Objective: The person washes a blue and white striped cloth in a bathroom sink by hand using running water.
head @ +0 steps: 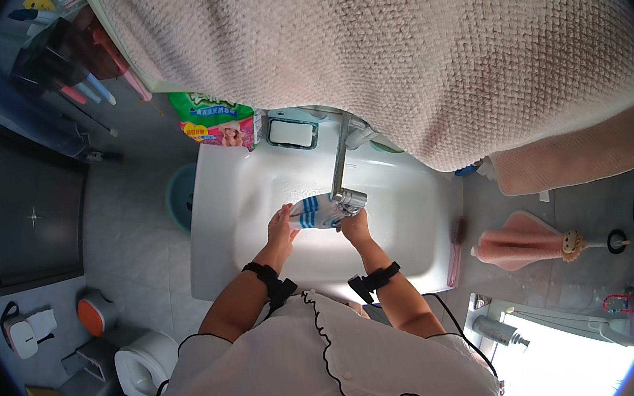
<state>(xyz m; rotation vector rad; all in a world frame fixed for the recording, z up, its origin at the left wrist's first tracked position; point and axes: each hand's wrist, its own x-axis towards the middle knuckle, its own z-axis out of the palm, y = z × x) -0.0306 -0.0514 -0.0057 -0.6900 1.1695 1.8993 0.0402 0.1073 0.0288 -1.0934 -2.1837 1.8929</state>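
My left hand [281,231] pinches one end of a white, blue-striped item [310,212]; whether it is cloth or thin plastic I cannot tell. At its other end my right hand [356,227] grips it, the fingers partly hidden under the head of the chrome faucet [342,157]. The item is stretched sideways between both hands, above the basin of a white washbasin [405,206]. Wet ripples show on the basin floor just beyond the item.
A white soap bar [291,133] in a dark dish and a green-and-pink pouch [215,121] stand on the back rim. A pink-handled brush [455,259] lies at the right rim. A beige towel [393,45] hangs over the far side. A teal bucket [179,198] stands left below.
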